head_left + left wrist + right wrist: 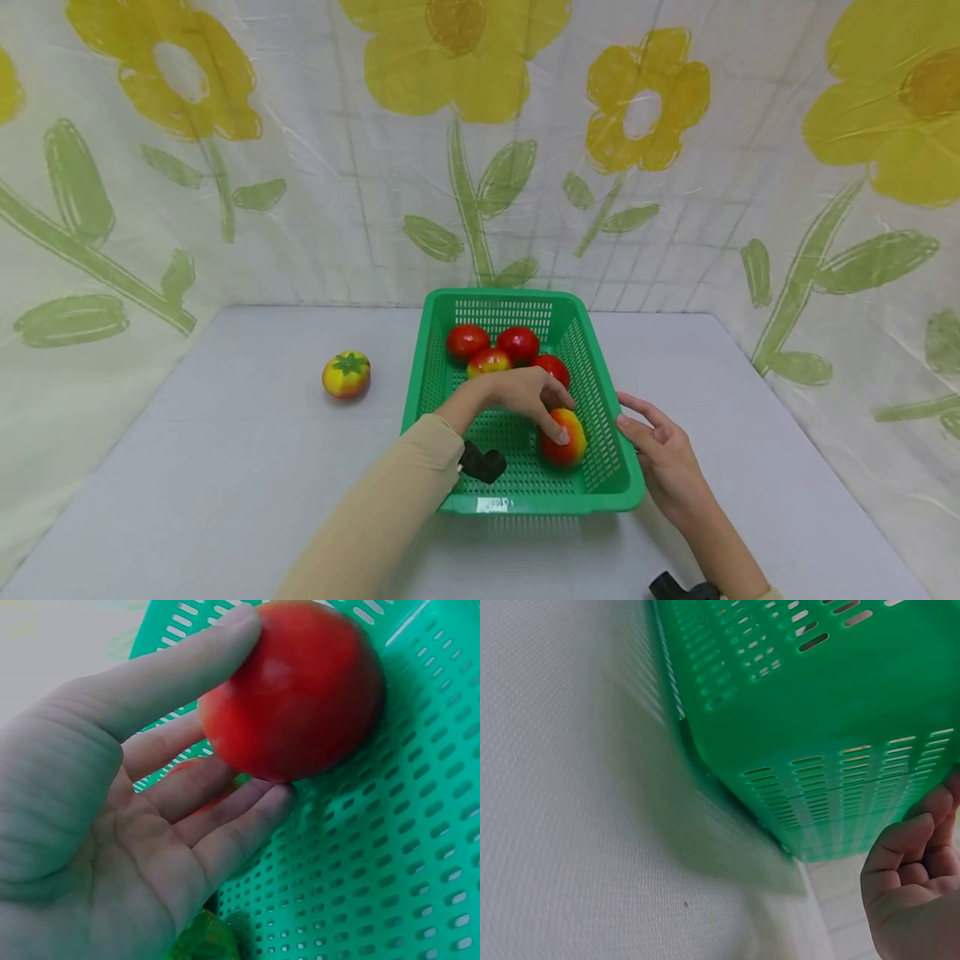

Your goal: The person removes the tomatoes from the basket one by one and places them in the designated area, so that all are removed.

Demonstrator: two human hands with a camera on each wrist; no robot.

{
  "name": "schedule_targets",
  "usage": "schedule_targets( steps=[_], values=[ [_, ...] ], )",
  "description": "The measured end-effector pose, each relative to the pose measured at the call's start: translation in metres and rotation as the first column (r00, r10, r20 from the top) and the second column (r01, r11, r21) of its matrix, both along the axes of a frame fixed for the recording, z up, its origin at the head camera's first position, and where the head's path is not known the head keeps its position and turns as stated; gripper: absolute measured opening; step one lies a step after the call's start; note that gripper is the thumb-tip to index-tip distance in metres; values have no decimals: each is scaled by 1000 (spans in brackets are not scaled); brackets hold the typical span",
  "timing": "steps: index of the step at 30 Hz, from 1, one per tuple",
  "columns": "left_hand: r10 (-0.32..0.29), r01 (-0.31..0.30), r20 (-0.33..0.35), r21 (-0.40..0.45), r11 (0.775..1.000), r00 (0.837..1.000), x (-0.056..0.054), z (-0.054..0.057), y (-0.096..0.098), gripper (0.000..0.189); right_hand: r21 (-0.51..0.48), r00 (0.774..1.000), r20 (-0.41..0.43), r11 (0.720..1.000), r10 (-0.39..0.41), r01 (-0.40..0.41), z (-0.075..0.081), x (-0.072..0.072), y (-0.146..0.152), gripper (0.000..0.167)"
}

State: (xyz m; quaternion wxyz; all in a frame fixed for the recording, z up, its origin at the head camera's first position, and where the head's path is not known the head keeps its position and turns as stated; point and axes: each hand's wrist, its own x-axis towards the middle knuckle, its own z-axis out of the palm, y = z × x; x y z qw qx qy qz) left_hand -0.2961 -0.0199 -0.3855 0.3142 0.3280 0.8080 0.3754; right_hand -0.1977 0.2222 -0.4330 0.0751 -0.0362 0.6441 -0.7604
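Observation:
Inside the green plastic basket [633,492], my left hand [517,392] reaches across from the left. Its thumb and fingers grip a red-and-yellow tomato [566,442] near the right wall. Up close in the left wrist view, the tomato [300,690] shows a smooth red side, with the thumb at its upper left and fingertips along its underside. My right hand [667,458] holds the basket's right rim from outside. In the right wrist view the right hand's bent fingers [907,847] are at the basket's outer wall [840,720].
Several more tomatoes, among them a red one [467,343] and a red-yellow one [489,362], lie toward the basket's back. A yellow-red tomato with a green leafy top [347,373] sits on the white table [247,450] to the left. A flowered curtain [315,167] hangs behind.

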Motion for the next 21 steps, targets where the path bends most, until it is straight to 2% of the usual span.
schedule_targets(
  steps=[5,13,18,21],
  values=[
    [-2,2,-14,-9,1000,1000,-1,0,-1,57,-4,1000,-2,1000,3,-3,-1,0,0,50],
    [-6,5,63,25,1000,998,0,0,-1,60,-8,1000,-8,1000,8,-8,-1,-1,1,48],
    [-35,34,48,27,999,998,-1,-2,0,56,-11,1000,-12,1000,8,-8,-1,-1,1,48],
    [-31,29,40,30,999,999,-1,-2,0,56,-9,1000,-14,1000,7,-7,-1,-1,1,47]
  ],
)
